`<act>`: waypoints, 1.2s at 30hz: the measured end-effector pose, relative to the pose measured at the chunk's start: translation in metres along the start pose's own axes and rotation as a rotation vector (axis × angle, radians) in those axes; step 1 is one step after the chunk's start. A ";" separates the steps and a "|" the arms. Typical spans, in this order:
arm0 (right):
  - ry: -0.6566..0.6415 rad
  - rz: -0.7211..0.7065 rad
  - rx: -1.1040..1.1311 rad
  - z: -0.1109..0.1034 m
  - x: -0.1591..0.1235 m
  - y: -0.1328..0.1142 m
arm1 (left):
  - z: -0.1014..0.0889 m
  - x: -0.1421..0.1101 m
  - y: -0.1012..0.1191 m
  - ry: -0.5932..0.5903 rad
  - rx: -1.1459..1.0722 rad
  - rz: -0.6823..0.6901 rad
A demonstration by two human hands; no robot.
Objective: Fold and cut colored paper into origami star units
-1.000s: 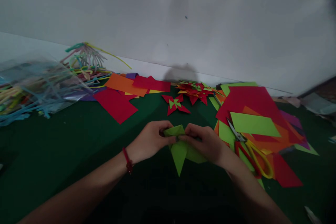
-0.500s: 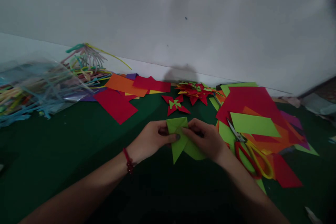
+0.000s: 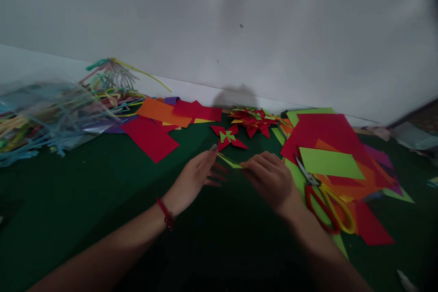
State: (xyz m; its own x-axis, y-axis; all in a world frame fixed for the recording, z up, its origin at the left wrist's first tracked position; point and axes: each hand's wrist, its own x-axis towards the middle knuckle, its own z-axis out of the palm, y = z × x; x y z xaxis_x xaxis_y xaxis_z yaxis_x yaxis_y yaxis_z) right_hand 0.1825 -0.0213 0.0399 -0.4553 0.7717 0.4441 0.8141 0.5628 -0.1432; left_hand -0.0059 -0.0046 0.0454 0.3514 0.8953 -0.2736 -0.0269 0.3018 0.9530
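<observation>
A: Let us begin from the left. How does the left hand [image 3: 196, 178] stand?

B: It reaches forward and inward, with a red bracelet [image 3: 166, 213] at the wrist. The thumb points up, and the fingers are spread below it, a little blurred. The thumb tip is very near the left end of the green paper [image 3: 230, 160], but I cannot tell if they touch.

A: And where exactly is this paper?

B: Between the two hands, above the green table [image 3: 102, 200], on the near side of a red paper flower [image 3: 228, 137]. We see it almost from its edge, as a thin strip which slopes down to the right.

A: How would it handle, in your opinion?

B: I judge it very light, rather crisp, and not slippery. It should bend easily, and a hard squeeze could leave a wrong crease. I would hold it softly by an end or along a folded edge.

A: Then the right hand [image 3: 270, 178]?

B: Its back is toward us, the fingers are curled, and it pinches the right end of the paper. The scissors [image 3: 328, 205] lie farther to the right, apart from this hand.
</observation>
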 end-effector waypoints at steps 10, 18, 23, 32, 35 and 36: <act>-0.033 0.107 0.292 0.000 0.003 0.012 | -0.016 0.019 -0.021 -0.031 0.270 0.092; -0.279 0.572 0.810 -0.006 0.004 0.024 | -0.009 0.010 -0.009 -0.267 0.231 0.079; -0.432 0.549 0.953 -0.002 0.003 0.020 | -0.008 0.011 -0.014 -0.300 0.228 0.091; -0.402 0.543 0.995 0.007 0.002 0.018 | -0.008 0.016 -0.016 -0.081 0.230 0.130; -0.410 0.563 1.041 0.009 0.001 0.017 | -0.008 0.015 -0.016 -0.068 0.239 0.152; -0.408 0.569 1.035 0.009 0.001 0.017 | -0.008 0.015 -0.016 -0.072 0.242 0.156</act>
State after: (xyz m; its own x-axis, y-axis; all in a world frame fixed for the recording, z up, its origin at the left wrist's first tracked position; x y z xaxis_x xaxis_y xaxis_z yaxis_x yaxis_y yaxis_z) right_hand 0.1924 -0.0086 0.0299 -0.3611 0.9132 -0.1888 0.3511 -0.0544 -0.9347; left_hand -0.0076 0.0068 0.0252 0.4267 0.8964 -0.1201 0.1355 0.0679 0.9884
